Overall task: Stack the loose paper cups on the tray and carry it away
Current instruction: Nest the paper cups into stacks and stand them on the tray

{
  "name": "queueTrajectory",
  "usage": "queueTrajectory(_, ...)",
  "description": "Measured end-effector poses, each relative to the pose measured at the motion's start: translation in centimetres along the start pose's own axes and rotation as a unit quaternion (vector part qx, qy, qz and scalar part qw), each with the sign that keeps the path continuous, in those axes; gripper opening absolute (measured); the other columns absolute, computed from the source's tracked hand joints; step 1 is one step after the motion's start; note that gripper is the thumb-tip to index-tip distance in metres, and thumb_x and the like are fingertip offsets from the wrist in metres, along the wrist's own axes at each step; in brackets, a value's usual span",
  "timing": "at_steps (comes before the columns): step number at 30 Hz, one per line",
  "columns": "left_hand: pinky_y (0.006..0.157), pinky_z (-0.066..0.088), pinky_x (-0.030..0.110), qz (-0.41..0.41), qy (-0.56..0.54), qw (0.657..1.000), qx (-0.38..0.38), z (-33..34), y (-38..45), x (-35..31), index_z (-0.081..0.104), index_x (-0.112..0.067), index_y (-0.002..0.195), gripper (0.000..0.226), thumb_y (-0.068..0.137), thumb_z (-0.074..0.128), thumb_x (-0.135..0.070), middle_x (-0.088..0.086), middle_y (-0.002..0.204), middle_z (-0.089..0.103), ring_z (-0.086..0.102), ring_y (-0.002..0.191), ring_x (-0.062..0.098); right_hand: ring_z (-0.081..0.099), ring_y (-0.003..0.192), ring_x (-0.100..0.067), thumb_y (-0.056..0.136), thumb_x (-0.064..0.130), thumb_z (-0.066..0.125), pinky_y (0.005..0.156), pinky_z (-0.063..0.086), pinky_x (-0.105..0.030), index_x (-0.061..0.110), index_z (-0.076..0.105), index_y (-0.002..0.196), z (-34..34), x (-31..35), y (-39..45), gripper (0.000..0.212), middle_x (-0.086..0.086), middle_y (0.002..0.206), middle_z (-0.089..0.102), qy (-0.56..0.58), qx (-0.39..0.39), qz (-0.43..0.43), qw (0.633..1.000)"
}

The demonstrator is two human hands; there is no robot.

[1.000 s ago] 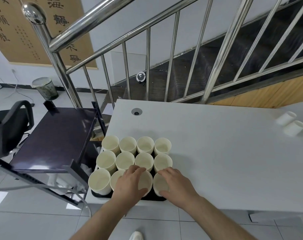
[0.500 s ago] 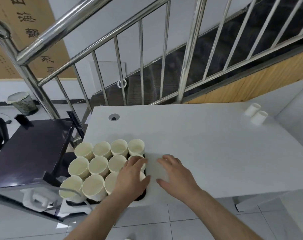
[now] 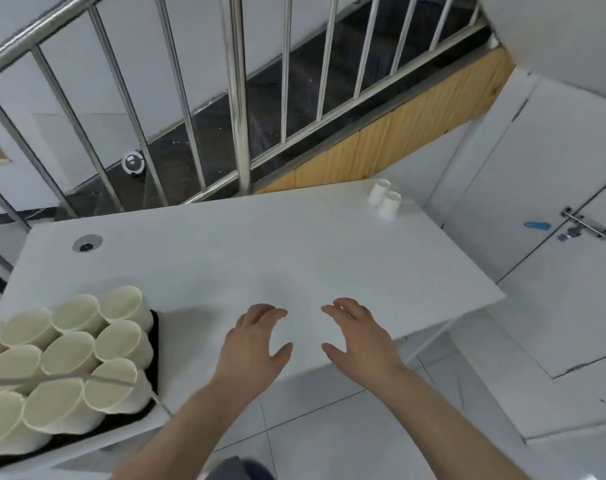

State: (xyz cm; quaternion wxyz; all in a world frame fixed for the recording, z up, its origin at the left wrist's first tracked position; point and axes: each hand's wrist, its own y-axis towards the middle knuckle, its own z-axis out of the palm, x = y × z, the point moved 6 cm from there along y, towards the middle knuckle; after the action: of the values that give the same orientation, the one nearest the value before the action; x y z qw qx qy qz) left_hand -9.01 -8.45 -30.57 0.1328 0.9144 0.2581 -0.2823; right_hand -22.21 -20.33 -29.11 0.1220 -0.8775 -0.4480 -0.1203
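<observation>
Both hands (image 3: 253, 344) (image 3: 358, 341) left the tray (image 3: 154, 327), grip spread; two cups (image 3: 383, 199) stand far.

No writing, number or brand can be read anywhere in this view. The paper cups (image 3: 118, 344) on the tray and the two cups (image 3: 384, 199) at the far end of the bench (image 3: 225, 258) are plain, with no print showing. The blue tag (image 3: 536, 225) on the door beside the latch is too small and blurred to tell whether it carries any lettering.
</observation>
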Motion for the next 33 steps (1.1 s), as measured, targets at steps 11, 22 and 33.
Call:
queueTrajectory(11, 0.092, 0.046, 0.030, 0.018, -0.004, 1.000, 0.018, 4.2, 8.6, -4.4, 0.052, -0.026, 0.129, 0.048, 0.083, 0.065, -0.032, -0.011, 0.127, 0.046, 0.050, 0.115, 0.012, 0.028, 0.136, -0.008, 0.094, 0.037, 0.056, 0.092, 0.047, -0.026, 0.031, 0.031, 0.148, -2.9, -8.6, 4.1, 0.059, 0.012, 0.152, 0.022, 0.005, -0.011, 0.045, 0.999)
queueTrajectory(22, 0.092, 0.046, 0.033, -0.006, -0.029, 0.999, 0.041, 9.4, 22.6, -5.2, 0.051, -0.026, 0.130, 0.049, 0.084, 0.065, -0.032, -0.011, 0.129, 0.046, 0.049, 0.117, 0.013, 0.032, 0.133, -0.010, 0.094, 0.036, 0.055, 0.092, 0.050, -0.031, 0.028, 0.034, 0.146, -4.3, -16.9, 15.7, 0.057, 0.011, 0.150, 0.026, -0.007, 0.019, 0.068, 0.997)
queueTrajectory(33, 0.087, 0.049, 0.034, -0.017, -0.033, 0.998, 0.056, 13.3, 33.5, -4.8, 0.053, -0.026, 0.128, 0.050, 0.081, 0.069, -0.031, -0.010, 0.127, 0.049, 0.053, 0.111, 0.014, 0.030, 0.135, -0.014, 0.096, 0.040, 0.052, 0.092, 0.049, -0.030, 0.025, 0.033, 0.146, -7.3, -26.8, 28.8, 0.056, 0.006, 0.149, 0.028, -0.028, -0.024, 0.131, 0.991)
